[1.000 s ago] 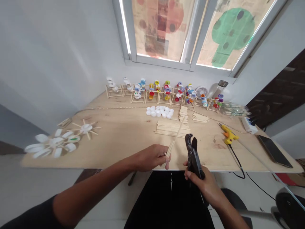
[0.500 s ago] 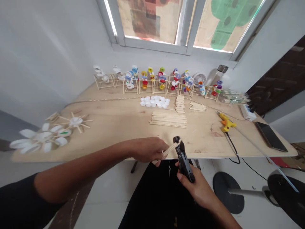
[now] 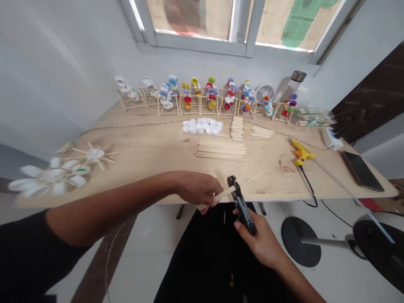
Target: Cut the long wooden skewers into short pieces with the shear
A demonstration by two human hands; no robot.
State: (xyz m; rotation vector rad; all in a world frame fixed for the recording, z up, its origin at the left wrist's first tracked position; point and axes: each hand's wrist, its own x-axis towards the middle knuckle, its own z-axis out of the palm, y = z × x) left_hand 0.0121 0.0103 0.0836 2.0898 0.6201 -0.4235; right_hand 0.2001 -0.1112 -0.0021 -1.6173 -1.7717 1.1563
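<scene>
Nearer the person than the long-stick pile (image 3: 221, 150), the left grip (image 3: 201, 189) is closed around sticks (image 3: 225, 193), ends at the cutter (image 3: 241, 208) wrapped in the right grip (image 3: 261, 236). Beyond the pile, short sticks (image 3: 237, 128) look finished; the pile seems uncut.

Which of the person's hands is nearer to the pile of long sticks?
The left hand: it is on the near side of the pile, holding thin sticks; the right hand, gripping the cutter, is farther off toward the lower right.
</scene>
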